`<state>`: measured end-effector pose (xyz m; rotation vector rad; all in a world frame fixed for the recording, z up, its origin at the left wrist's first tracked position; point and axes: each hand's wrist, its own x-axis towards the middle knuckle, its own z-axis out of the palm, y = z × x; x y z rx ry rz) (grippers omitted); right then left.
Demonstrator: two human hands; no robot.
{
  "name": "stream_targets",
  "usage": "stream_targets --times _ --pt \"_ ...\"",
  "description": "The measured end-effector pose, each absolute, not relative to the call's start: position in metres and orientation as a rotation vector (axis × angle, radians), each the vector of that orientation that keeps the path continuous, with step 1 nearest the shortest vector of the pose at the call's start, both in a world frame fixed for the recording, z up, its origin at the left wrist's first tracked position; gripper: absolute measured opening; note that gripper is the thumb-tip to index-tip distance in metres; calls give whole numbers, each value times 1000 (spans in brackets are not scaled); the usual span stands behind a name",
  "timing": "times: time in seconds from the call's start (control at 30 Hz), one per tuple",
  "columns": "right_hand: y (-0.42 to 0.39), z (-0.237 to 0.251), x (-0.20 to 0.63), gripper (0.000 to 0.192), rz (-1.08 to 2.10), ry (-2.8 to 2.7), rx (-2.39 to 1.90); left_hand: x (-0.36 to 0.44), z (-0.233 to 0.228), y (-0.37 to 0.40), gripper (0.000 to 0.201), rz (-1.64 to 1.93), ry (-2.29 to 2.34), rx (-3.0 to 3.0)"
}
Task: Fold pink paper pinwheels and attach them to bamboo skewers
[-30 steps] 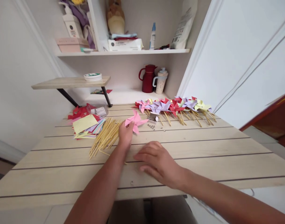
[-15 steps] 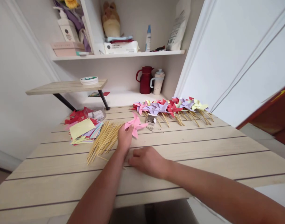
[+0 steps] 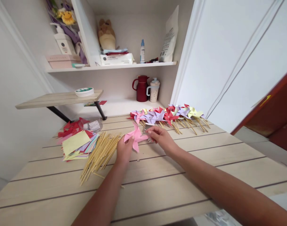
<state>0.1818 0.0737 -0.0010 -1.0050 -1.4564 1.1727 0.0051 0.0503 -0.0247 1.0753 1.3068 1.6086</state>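
My left hand (image 3: 124, 150) is closed on a pink paper pinwheel (image 3: 136, 138), thumb over the paper near its middle. The pinwheel faces up with its blades folded in. Just to its right, my right hand (image 3: 162, 138) reaches over small shiny metal bits (image 3: 149, 140) on the table. Its thumb and forefinger are pinched together; whatever is between them is too small to make out. Behind those fingers a small clear box (image 3: 148, 126) is partly hidden. One more shiny bit (image 3: 138, 160) lies on the tabletop nearer to me.
Many thin wooden sticks (image 3: 99, 155) lie left of my left hand. Beyond them are a stack of coloured paper (image 3: 75, 142) and red cut paper (image 3: 71, 128). Finished pinwheels on sticks (image 3: 169, 116) line the back right. A red jug (image 3: 142, 89) and a cup (image 3: 154, 91) stand behind.
My right hand has moved forward from beside my left wrist to the metal bits by the clear box. The left hand still holds the pinwheel. The camera view has tilted up slightly.
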Motion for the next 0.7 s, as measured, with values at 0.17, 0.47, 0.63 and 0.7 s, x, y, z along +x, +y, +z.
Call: stream_targets --times 0.17,0.47,0.63,0.7 --pt "88 19 176 35 1156 -1419 -988 12 -21 46 32 1570 1205 990" --pt "76 8 196 43 1186 -1587 -958 22 -26 43 39 1438 1062 937" --pt "72 8 189 37 1512 -1611 -826 20 -23 43 35 1432 1100 967" --pt "72 7 186 36 1583 -1551 -807 19 -22 44 34 1430 1134 982"
